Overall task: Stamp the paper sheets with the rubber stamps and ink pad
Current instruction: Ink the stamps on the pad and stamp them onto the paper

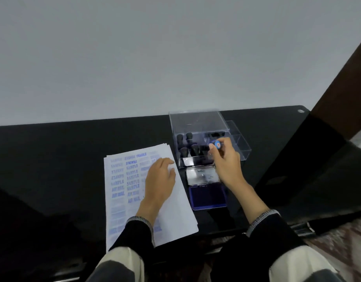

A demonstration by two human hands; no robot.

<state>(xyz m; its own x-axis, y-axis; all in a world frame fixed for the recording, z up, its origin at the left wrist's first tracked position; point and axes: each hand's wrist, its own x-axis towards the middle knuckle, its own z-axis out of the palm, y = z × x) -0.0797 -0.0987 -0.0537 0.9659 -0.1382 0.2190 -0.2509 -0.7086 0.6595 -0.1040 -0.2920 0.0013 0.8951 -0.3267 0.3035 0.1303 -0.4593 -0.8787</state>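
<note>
Right hand [226, 161] is up over the clear box [198, 127] at the far right of the desk [53, 159], fingers curled round a blue-capped stamp [217, 143], held just above the black stamps [187, 143] standing in the box. Left hand [160, 180] lies flat on the sheets [175, 210], fingers straight, pinning the stack near its far right corner. The ink pad [207, 195] sits open just near of the box, lid [201, 174] tipped back toward it. Now the risks, as I read them: that hand is close over the standing stamps, so a careless sweep could knock them down. The pad is right beside the paper, and a drifting wrist could drag ink across. The left columns are already crowded with blue prints, so a stamp landing there would overlap; the bare right strip looks the safer target. And if the left hand lifts, the loose top sheet could slide under the press and smear.
</note>
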